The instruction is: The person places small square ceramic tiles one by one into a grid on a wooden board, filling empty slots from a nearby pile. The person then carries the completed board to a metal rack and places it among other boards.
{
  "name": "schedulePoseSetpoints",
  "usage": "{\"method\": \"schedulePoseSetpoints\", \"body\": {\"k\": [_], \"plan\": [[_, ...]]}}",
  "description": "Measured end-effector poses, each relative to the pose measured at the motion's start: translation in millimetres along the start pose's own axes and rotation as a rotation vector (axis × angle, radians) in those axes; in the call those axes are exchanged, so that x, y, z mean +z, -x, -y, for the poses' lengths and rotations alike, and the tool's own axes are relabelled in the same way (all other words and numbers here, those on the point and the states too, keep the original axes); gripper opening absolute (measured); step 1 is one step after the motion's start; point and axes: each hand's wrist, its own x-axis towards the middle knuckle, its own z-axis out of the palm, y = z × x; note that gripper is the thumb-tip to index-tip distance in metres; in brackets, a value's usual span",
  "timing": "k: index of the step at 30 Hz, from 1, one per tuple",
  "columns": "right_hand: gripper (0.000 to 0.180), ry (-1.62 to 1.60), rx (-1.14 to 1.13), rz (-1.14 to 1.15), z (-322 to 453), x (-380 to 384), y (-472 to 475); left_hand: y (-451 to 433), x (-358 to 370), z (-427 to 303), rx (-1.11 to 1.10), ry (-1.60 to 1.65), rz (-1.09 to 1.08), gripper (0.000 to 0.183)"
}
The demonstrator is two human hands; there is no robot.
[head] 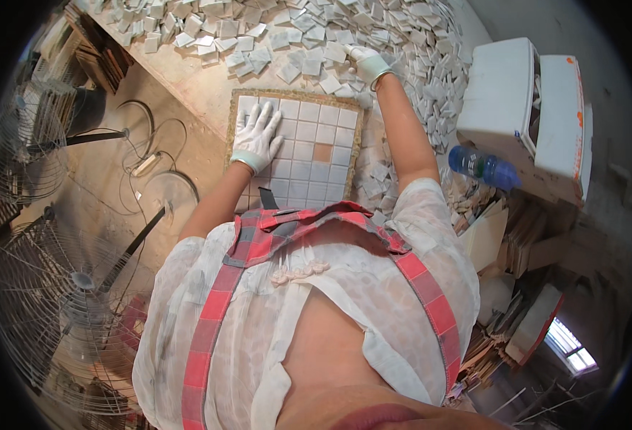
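My left hand (pixel 257 137), in a white glove, lies flat with spread fingers on the left part of a framed grid of square pale tiles (pixel 300 131). One cell of the grid, right of centre, holds no tile and shows the brown base (pixel 323 152). Farther away, my right hand (pixel 368 63), also gloved, reaches into a heap of loose stone tiles (pixel 310 32). Its bent fingertips are at the edge of a pale square tile (pixel 335 52); whether they grip it cannot be made out. My body hides the grid's near edge.
Loose tiles also lie right of the grid. White boxes (pixel 501 91) and a blue plastic bottle (pixel 482 167) are at the right. Two wire-caged fans (pixel 82 282) stand on the left, with cables and a power strip (pixel 146 165) on the floor.
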Motion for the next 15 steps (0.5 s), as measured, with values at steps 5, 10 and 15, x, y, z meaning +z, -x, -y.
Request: {"method": "schedulePoseSetpoints", "body": {"k": [5,10,15], "plan": [[0.021,-0.054,-0.029,0.071,8.6,11.4,69.6,2.4,3.1,-1.2,0.003,-0.031,-0.025,0.062],[0.025,0.107,-0.112,0.051,4.6,12.6,108.5,2.9,5.9,-2.8,-0.006,-0.065,-0.043,0.060],[0.032,0.504,-0.304,0.140,-8.5,0.4,144.5,5.4,5.0,-2.9,0.023,-0.048,-0.090,0.060]]}}
